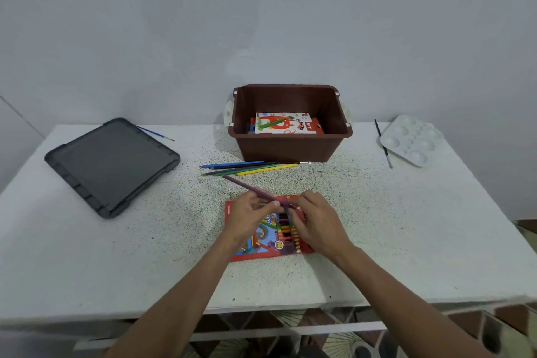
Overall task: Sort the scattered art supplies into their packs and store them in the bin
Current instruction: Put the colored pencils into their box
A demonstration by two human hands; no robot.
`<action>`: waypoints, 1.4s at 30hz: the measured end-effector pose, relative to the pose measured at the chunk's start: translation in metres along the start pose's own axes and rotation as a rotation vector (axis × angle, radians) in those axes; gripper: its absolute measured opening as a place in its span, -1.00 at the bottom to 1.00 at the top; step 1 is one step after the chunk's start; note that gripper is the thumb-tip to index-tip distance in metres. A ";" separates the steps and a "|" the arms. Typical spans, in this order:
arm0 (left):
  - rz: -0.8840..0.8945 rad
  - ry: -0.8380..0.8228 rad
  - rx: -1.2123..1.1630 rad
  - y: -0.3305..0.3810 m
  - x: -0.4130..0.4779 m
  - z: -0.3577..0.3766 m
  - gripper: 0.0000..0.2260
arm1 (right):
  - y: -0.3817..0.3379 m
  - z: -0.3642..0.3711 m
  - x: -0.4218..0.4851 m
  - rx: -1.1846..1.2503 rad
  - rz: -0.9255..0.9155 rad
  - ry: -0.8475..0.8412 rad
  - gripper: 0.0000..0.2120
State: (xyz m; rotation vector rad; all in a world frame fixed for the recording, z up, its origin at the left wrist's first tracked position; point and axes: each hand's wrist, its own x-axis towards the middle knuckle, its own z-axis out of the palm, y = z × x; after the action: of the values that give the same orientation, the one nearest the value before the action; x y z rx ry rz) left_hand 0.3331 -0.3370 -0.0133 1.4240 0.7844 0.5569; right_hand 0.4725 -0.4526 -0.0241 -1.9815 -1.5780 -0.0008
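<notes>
Left hand (pixel 250 216): my fingers (pixel 273 204) are pinching the purple pencil (pixel 247 187) near its middle, its far end pointing away to the left.
Right hand (pixel 318 221): my fingers are curling at the pencil's near end. I cannot tell whether they are gripping the pencil or the pack's opening.
Pencil pack (pixel 261 244): it is lying flat on the table (pixel 406 227) right under my fingers, with a row of coloured pencils showing in it.
Done so far: a box of oil pastels (pixel 283 123) is already lying inside the brown bin (pixel 290 148), well beyond my fingers.
Left to do: four or five loose pencils (pixel 247 167) are waiting just beyond my fingers, touching the bin's foot. The blue brush (pixel 155 134), black brush (pixel 383 144) and white palette (pixel 411 139) are sitting far out to either side. The grey lid (pixel 112 166) is lying off to the left. I judge the sorting to be roughly midway.
Writing: "OIL PASTELS" is showing on the box and "18" on the pencil pack. The smaller print is blurring out.
</notes>
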 end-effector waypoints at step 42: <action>0.365 0.258 0.907 -0.078 0.004 -0.075 -0.80 | 0.046 0.011 -0.025 -0.092 0.023 -0.078 -0.51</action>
State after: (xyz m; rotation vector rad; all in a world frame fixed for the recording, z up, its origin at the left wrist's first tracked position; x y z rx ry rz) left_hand 0.2699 -0.2928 -0.0886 2.3947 1.0556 0.7116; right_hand 0.5021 -0.4750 -0.0624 -2.0938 -1.6310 0.0135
